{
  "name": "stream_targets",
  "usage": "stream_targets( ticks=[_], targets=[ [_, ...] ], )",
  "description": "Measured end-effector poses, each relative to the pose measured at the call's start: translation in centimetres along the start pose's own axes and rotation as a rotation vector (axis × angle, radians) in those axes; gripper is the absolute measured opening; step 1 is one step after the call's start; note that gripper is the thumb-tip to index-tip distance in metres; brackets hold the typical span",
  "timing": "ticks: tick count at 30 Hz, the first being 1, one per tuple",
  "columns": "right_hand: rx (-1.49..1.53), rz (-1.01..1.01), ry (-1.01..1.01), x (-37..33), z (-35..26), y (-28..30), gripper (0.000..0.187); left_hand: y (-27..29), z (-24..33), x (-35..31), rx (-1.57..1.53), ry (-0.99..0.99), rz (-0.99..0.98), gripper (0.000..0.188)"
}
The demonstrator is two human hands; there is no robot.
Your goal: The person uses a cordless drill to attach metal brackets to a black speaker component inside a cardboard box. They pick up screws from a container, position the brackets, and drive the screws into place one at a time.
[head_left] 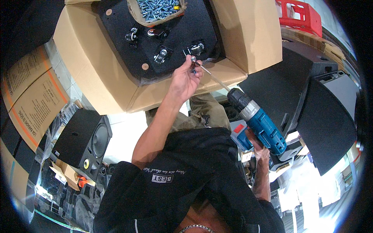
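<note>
My right hand (258,146) is wrapped round the handle of a blue-green cordless drill (263,126), which points up and to the left. A long bit (216,79) reaches from its chuck to the fingertips of my left hand (183,82). Those fingers are pinched at the bit's shiny tip (193,59), on what looks like a small screw, mostly hidden. Just beyond them a black swivel caster (197,48) lies on a black carpeted panel (116,39). Another caster (160,56) sits left of it, with more casters farther back.
An open cardboard box (91,73) surrounds the panel. A tub (136,15) of blue-silver screws (157,8) rests at its far side. Black speakers (83,141) stand left; large black cabinets (279,85) stand right. A red plastic item (299,17) is far right.
</note>
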State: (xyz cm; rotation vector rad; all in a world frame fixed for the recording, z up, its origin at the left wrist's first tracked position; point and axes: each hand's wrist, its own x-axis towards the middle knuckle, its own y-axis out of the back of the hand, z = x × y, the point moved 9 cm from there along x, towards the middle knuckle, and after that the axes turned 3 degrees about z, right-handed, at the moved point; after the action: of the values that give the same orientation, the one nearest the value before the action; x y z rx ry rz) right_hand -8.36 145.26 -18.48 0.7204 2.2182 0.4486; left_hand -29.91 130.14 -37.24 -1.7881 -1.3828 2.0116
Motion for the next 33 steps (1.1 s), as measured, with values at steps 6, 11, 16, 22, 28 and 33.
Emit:
stream_targets(
  ticks=[6, 11, 16, 22, 28, 33],
  targets=[
    [-0.153, 0.031, 0.104, 0.2, -1.0, -0.1, 0.031, 0.2, 0.3, -0.2, 0.065, -0.026, 0.036, 0.024],
    [-0.322, -0.020, 0.208, 1.9, -5.1, -0.8, 0.040, 1.6, -0.3, 0.6, 0.251, 0.072, 0.129, 0.025],
    [-0.338, -0.134, 0.158, 1.8, -4.8, -1.4, 0.065, 2.1, -1.3, 1.9, 0.417, 0.126, 0.259, 0.027],
    [-0.283, -0.133, 0.186, 3.2, -7.5, -2.6, 0.065, 2.6, -3.1, 4.6, 0.344, 0.187, 0.233, 0.025],
    [-0.335, -0.101, 0.311, 4.3, -9.0, -3.7, 0.064, 3.5, -3.7, 6.2, 0.254, 0.133, 0.264, 0.022],
    [-0.331, -0.122, 0.316, 4.9, -9.6, -4.2, 0.064, 4.1, -3.8, 6.7, 0.214, 0.109, 0.264, 0.021]
  ],
)
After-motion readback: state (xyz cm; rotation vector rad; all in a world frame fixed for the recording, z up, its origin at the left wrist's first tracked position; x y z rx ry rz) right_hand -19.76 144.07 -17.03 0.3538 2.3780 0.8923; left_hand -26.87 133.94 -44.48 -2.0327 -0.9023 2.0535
